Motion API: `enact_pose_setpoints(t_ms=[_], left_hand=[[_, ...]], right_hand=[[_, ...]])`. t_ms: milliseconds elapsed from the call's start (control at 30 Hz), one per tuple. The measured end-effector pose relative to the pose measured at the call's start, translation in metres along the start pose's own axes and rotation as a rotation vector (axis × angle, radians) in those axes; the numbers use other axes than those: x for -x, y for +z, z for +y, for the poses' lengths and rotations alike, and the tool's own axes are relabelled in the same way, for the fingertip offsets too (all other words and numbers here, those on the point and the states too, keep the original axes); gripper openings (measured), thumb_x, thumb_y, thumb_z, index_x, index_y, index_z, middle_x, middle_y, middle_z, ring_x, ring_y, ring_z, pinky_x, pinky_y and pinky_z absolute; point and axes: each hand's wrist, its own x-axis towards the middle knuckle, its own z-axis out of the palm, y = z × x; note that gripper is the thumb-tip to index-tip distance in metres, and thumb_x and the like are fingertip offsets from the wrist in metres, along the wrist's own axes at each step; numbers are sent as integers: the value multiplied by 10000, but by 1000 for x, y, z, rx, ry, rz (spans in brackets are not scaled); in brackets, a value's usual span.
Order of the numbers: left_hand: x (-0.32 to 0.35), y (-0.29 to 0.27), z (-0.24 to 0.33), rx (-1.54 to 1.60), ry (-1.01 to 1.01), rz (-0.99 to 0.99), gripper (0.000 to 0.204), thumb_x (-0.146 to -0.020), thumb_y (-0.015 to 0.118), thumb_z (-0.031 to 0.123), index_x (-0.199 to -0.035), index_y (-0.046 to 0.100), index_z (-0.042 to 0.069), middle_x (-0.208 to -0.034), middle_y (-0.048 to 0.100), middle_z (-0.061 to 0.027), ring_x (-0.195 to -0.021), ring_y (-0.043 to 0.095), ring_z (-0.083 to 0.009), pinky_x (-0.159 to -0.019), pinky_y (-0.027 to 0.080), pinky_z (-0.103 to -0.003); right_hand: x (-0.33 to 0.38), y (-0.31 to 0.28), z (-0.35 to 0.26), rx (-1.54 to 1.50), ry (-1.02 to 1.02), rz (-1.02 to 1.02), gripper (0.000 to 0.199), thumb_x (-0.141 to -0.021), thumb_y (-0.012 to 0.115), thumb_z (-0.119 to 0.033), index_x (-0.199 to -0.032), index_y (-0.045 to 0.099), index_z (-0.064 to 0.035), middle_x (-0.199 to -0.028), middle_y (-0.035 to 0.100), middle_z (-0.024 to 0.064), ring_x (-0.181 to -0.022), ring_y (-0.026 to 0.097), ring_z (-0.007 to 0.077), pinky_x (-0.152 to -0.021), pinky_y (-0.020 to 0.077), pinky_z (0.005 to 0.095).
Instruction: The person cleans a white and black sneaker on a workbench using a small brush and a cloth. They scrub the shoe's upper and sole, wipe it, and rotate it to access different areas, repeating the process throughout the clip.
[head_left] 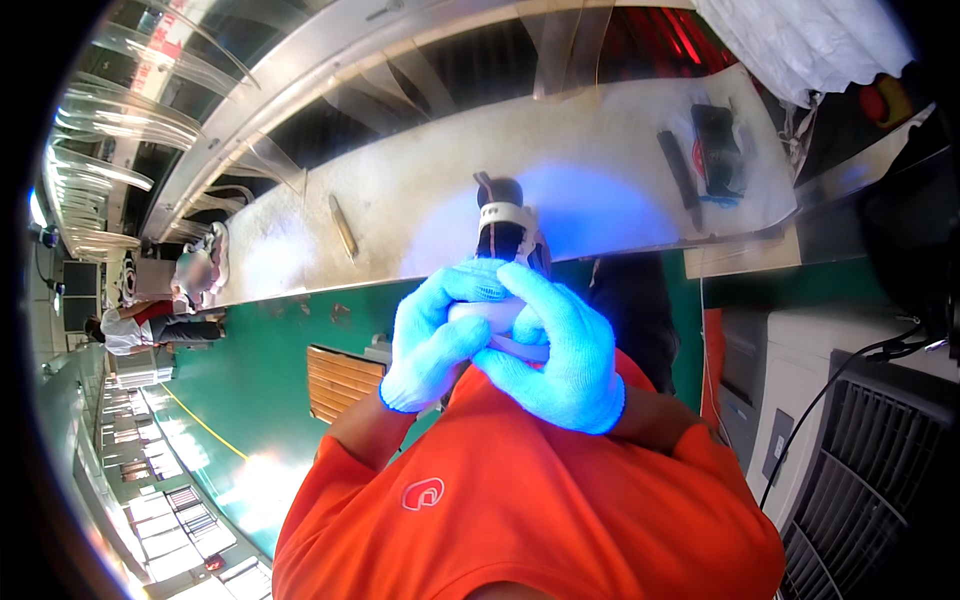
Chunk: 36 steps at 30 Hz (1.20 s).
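Between my two gloved hands is a shoe with dark and white parts, its strapped dark upper (502, 215) pointing away toward the bench. My left hand (435, 335) wraps around the shoe's near, pale end from the left. From the right, my right hand (562, 350) curls over the same end, its fingers meeting those of the left. Both wear knit gloves, lit bright blue. The fingers cover much of the near part of the shoe. Beyond it lies the pale worktop (400, 190), with a blue-lit patch around the shoe.
A slim yellowish tool (343, 227) rests on the worktop at left; a dark bar (680, 180) and a black object (716, 150) lie at right. Clear plastic strips hang behind. A slatted wooden piece (343, 383) stands below left. Another person (135, 328) is far left; a vented machine (850, 470) stands right.
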Motion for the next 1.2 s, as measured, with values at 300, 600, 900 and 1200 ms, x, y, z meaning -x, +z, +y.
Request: enact_pose_setpoints(t_ms=[300,600,900,1200], left_hand=[[-10,-15,-3,-223,130,-2,644,-797,1022,238,-1332,765,-13,-1425,757,-168,-1350,700,-288,-1196,541,-471],[-14,-25,-4,-255,146,33,594,-773,994,206,-1281,778,-13,-1358,780,-169,-1293,721,-296,-1161,548,-470],[-14,-34,3,-138,87,32,547,-767,998,207,-1220,754,20,-1369,756,-159,-1264,728,-284,-1143,556,-449],[-9,-13,29,-413,8,109,495,-796,980,170,-1212,744,39,-1393,736,-155,-1307,700,-269,-1156,551,-435]], right_hand=[[-9,-5,0,193,21,16,806,-788,1039,-188,-1481,653,-42,-1095,750,151,-901,768,324,-739,640,421],[-15,0,28,101,-24,21,701,-729,1080,-253,-1296,702,-88,-1100,767,141,-932,788,337,-795,656,430],[-16,15,34,129,-2,5,696,-716,1082,-293,-1259,699,-83,-1062,749,129,-910,775,329,-780,648,428],[-13,25,37,117,-17,-6,730,-716,1080,-283,-1292,678,-86,-1129,708,138,-977,744,326,-768,637,423]])
